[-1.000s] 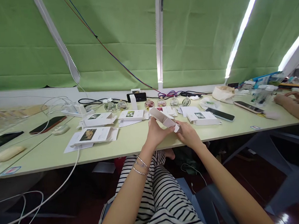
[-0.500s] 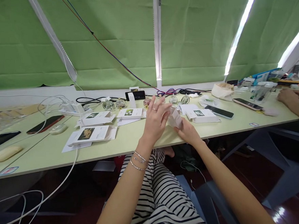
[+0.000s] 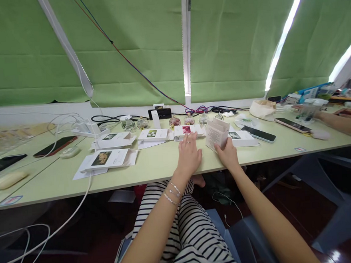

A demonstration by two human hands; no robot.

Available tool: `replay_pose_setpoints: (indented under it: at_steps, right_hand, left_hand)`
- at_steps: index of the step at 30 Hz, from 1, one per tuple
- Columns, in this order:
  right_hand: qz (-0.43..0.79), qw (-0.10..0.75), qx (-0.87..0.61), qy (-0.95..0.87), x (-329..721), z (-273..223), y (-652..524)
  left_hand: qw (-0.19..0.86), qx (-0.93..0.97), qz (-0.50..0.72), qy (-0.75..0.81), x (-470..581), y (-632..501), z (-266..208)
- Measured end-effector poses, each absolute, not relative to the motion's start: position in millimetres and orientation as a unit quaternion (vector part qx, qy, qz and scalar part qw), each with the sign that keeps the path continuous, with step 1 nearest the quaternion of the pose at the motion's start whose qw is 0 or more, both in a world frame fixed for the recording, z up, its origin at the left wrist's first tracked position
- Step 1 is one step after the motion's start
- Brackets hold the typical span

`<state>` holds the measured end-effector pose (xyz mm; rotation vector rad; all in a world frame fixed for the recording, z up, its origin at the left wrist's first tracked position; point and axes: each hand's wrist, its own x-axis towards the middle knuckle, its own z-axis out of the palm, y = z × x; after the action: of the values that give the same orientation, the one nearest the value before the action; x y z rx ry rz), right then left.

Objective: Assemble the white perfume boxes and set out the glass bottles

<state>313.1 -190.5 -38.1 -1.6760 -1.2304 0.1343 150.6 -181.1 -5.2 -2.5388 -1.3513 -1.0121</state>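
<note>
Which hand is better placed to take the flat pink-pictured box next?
Probably the left hand: it is empty, palm down on the table, just short of the flat pink-pictured box. The right hand is busy holding the upright white carton.

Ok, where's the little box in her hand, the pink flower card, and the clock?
box (image 3: 217,133), head view, printed front face
pink card (image 3: 187,130), head view, flower picture
clock (image 3: 160,113), head view, dark screen
</note>
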Motion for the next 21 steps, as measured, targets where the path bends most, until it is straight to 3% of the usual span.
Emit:
replay_pose_setpoints:
  at_steps: [8,21]
  right_hand:
    - [0.082,0.522,-0.700,-0.481,313.0,-36.0,-191.2]
    - [0.027,0.525,-0.712,-0.466,313.7,-43.4,-188.9]
  left_hand:
    - [-0.001,-0.787,-0.193,-0.586,73.7,-163.0,-19.1]
    - [0.011,-0.799,-0.215,-0.561,67.0,-171.1,-20.2]
